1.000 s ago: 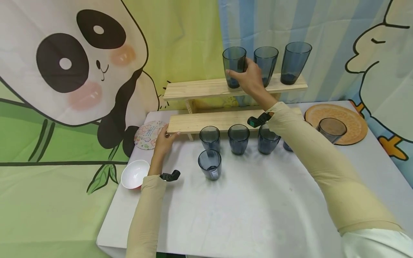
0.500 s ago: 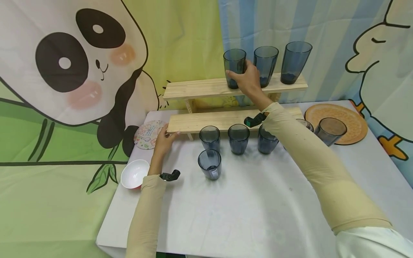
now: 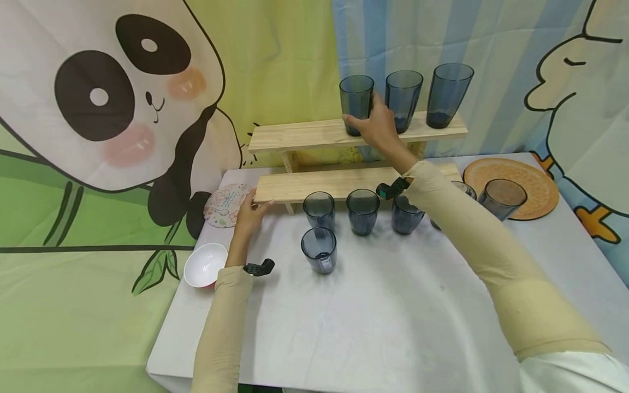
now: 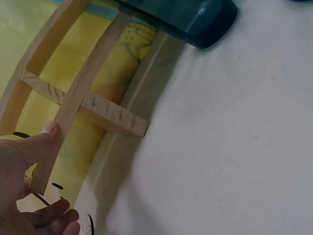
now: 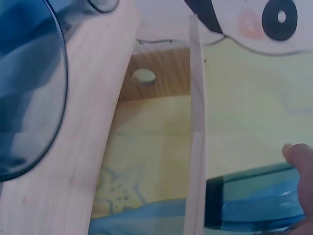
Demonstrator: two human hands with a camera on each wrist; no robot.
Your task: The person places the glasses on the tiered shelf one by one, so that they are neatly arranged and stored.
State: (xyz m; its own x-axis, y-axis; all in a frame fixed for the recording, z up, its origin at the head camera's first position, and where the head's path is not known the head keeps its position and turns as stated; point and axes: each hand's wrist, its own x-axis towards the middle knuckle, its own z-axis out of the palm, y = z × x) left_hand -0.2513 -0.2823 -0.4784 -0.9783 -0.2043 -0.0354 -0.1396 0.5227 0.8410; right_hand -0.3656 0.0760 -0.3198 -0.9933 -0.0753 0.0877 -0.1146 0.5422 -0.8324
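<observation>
My right hand (image 3: 379, 128) grips a tall blue glass tumbler (image 3: 356, 98), thumb on one side and fingers on the other. The tumbler stands upright on the upper board of a two-tier wooden shelf (image 3: 304, 134). Its side also shows in the right wrist view, where the tumbler (image 5: 259, 198) meets the board's edge beside my fingers. To its right on the same board are two more tall tumblers, the middle one (image 3: 404, 98) and the outer one (image 3: 449, 95). My left hand (image 3: 248, 218) pinches the left end of the lower board (image 4: 73, 107), thumb on its face.
Several short blue glasses (image 3: 363, 213) line the table before the shelf, with a handled glass mug (image 3: 319, 251) nearer. A white bowl (image 3: 205, 265) and floral disc (image 3: 226, 206) lie left. At right, a brown glass (image 3: 503, 197) overlaps a round orange mat (image 3: 535, 188).
The tumbler in my right hand has come down slightly and now rests on the upper board. My left hand has stayed on the lower board.
</observation>
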